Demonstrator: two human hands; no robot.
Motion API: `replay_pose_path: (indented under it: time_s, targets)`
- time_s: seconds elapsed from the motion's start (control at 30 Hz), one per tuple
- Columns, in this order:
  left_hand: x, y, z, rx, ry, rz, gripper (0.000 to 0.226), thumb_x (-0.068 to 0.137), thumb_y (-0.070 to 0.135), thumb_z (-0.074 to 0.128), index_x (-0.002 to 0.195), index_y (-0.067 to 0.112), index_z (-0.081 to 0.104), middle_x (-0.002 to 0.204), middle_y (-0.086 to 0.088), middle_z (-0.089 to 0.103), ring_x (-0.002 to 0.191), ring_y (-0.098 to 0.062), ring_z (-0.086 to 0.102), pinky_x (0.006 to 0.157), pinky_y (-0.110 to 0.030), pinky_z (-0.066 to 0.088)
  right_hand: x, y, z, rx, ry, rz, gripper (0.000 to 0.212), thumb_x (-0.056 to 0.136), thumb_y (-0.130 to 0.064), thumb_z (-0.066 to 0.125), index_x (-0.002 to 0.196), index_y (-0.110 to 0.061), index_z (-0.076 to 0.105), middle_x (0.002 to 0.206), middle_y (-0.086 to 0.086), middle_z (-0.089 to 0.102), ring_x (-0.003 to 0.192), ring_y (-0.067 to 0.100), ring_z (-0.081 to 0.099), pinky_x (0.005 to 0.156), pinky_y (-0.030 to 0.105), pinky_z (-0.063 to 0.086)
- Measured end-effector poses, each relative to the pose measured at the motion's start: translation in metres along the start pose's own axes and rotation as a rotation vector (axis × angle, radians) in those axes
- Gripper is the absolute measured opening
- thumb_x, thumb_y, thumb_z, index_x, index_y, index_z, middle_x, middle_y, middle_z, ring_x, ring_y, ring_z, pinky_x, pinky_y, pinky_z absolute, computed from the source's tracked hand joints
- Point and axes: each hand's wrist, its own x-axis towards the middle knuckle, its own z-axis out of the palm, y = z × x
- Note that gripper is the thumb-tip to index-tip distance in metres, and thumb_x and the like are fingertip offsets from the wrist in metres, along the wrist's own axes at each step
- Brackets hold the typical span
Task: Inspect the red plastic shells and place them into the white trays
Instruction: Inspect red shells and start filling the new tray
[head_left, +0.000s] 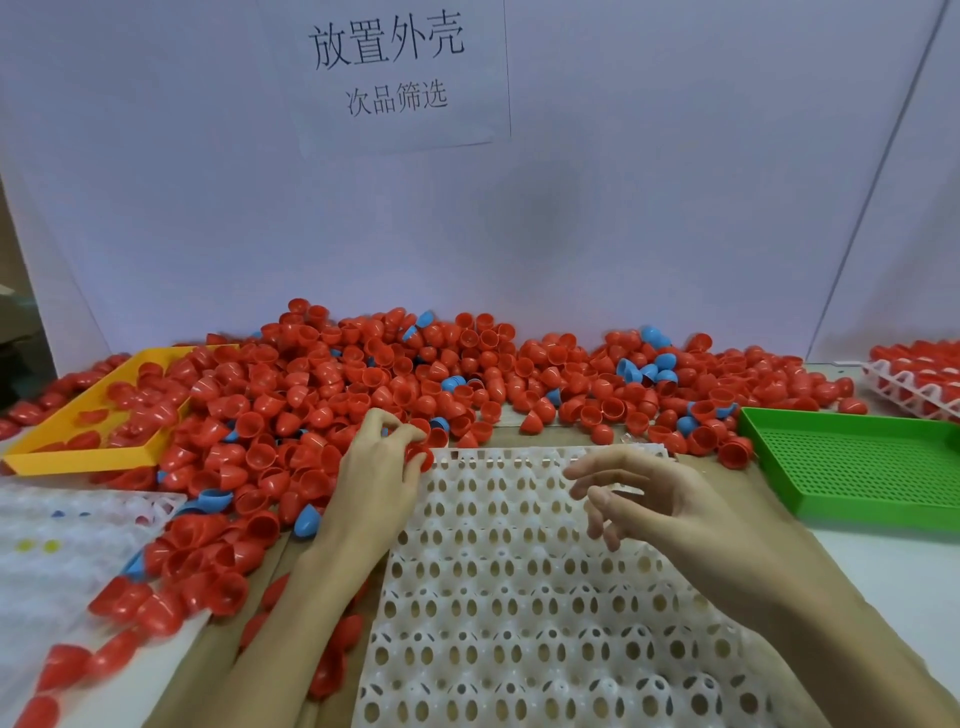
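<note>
A big heap of red plastic shells (363, 374) covers the back and left of the table, with a few blue shells (652, 369) mixed in. A white perforated tray (519, 571) lies in front of me, its cups bare. My left hand (379, 467) reaches into the heap at the tray's far left corner, fingers curled round red shells (421, 454). Over the tray's far right part hovers my right hand (639, 499), its fingers loosely spread and holding nothing.
A yellow tray (31, 457) with a few red shells sits at the left, a green perforated tray (857, 467) at the right. Another white tray (62, 530) lies at the near left. A white tray filled with red shells (919, 379) stands far right. A paper sign (395, 67) hangs behind.
</note>
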Motion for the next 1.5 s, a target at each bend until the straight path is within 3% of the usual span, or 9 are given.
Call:
replay_pose_path:
  time_s: [0.23, 0.4, 0.53, 0.67, 0.97, 1.17, 1.27, 1.37, 1.5]
  targets:
    - [0.001, -0.007, 0.004, 0.03, -0.095, 0.019, 0.029, 0.104, 0.013, 0.061, 0.131, 0.01, 0.071, 0.152, 0.002, 0.05, 0.14, -0.017, 0.047, 0.119, -0.033, 0.039, 0.001, 0.002, -0.002, 0.016, 0.011, 0.008, 0.019, 0.1, -0.014, 0.066, 0.112, -0.024, 0.077, 0.102, 0.002, 0.075, 0.081, 0.019, 0.07, 0.077, 0.034, 0.059]
    - [0.0, -0.006, 0.006, 0.027, -0.105, 0.015, 0.033, 0.106, 0.01, 0.055, 0.137, 0.009, 0.066, 0.143, -0.003, 0.062, 0.135, -0.016, 0.053, 0.112, -0.02, 0.031, 0.0, 0.0, -0.005, 0.021, 0.028, 0.018, 0.02, 0.102, -0.013, 0.065, 0.111, -0.024, 0.078, 0.103, 0.004, 0.076, 0.081, 0.017, 0.07, 0.08, 0.032, 0.06]
    - [-0.001, -0.004, 0.003, 0.033, -0.096, 0.022, 0.038, 0.105, 0.002, 0.048, 0.14, 0.009, 0.063, 0.142, -0.004, 0.061, 0.138, -0.018, 0.049, 0.118, -0.03, 0.036, 0.002, -0.001, -0.013, 0.104, 0.074, 0.025, 0.019, 0.099, -0.018, 0.065, 0.113, -0.022, 0.078, 0.106, 0.009, 0.074, 0.084, 0.021, 0.069, 0.077, 0.032, 0.059]
    - [-0.006, 0.002, -0.001, 0.014, -0.088, 0.088, 0.032, 0.105, 0.004, 0.049, 0.127, 0.013, 0.07, 0.128, 0.005, 0.063, 0.123, -0.01, 0.051, 0.104, -0.025, 0.044, 0.009, 0.003, -0.023, 0.032, 0.143, 0.013, 0.02, 0.101, -0.017, 0.064, 0.113, -0.024, 0.078, 0.106, 0.008, 0.075, 0.086, 0.023, 0.072, 0.076, 0.03, 0.06]
    - [-0.016, 0.035, 0.0, -0.023, -0.027, 0.269, 0.027, 0.103, 0.016, 0.057, 0.127, 0.013, 0.068, 0.127, 0.003, 0.057, 0.127, -0.012, 0.045, 0.113, -0.026, 0.04, 0.109, 0.012, -0.036, -0.809, 0.304, -0.074, 0.033, 0.103, -0.009, 0.056, 0.132, -0.024, 0.061, 0.121, -0.003, 0.063, 0.109, 0.012, 0.063, 0.089, 0.022, 0.051]
    - [-0.021, 0.042, -0.004, -0.005, -0.035, 0.365, 0.026, 0.106, 0.02, 0.054, 0.126, 0.014, 0.068, 0.135, 0.0, 0.054, 0.134, -0.012, 0.043, 0.114, -0.031, 0.042, 0.188, 0.034, -0.033, -1.249, 0.145, -0.046, 0.072, 0.103, -0.003, 0.054, 0.162, -0.036, 0.032, 0.168, 0.009, 0.03, 0.152, 0.034, 0.031, 0.121, 0.049, 0.037]
    - [-0.021, 0.039, -0.006, -0.004, -0.034, 0.386, 0.025, 0.106, 0.021, 0.054, 0.124, 0.015, 0.069, 0.134, 0.001, 0.055, 0.133, -0.011, 0.044, 0.113, -0.029, 0.042, 0.204, 0.047, -0.029, -1.392, 0.085, -0.061, 0.054, 0.102, -0.008, 0.059, 0.152, -0.027, 0.05, 0.152, 0.005, 0.051, 0.141, 0.028, 0.047, 0.113, 0.044, 0.042]
    - [-0.019, 0.036, -0.009, -0.003, -0.029, 0.387, 0.022, 0.104, 0.02, 0.055, 0.118, 0.015, 0.071, 0.128, 0.001, 0.057, 0.128, -0.012, 0.047, 0.109, -0.03, 0.045, 0.203, 0.053, -0.025, -1.407, 0.249, -0.111, 0.035, 0.097, -0.009, 0.067, 0.131, -0.018, 0.064, 0.128, 0.005, 0.066, 0.119, 0.025, 0.059, 0.102, 0.039, 0.047]
    - [-0.015, 0.037, -0.01, -0.017, 0.023, 0.339, 0.019, 0.102, 0.019, 0.06, 0.115, 0.016, 0.072, 0.118, 0.005, 0.061, 0.118, -0.011, 0.051, 0.105, -0.027, 0.045, 0.182, 0.035, -0.019, -1.0, 0.399, -0.215, 0.033, 0.095, -0.004, 0.071, 0.127, -0.011, 0.067, 0.124, 0.005, 0.069, 0.114, 0.021, 0.063, 0.101, 0.036, 0.052]
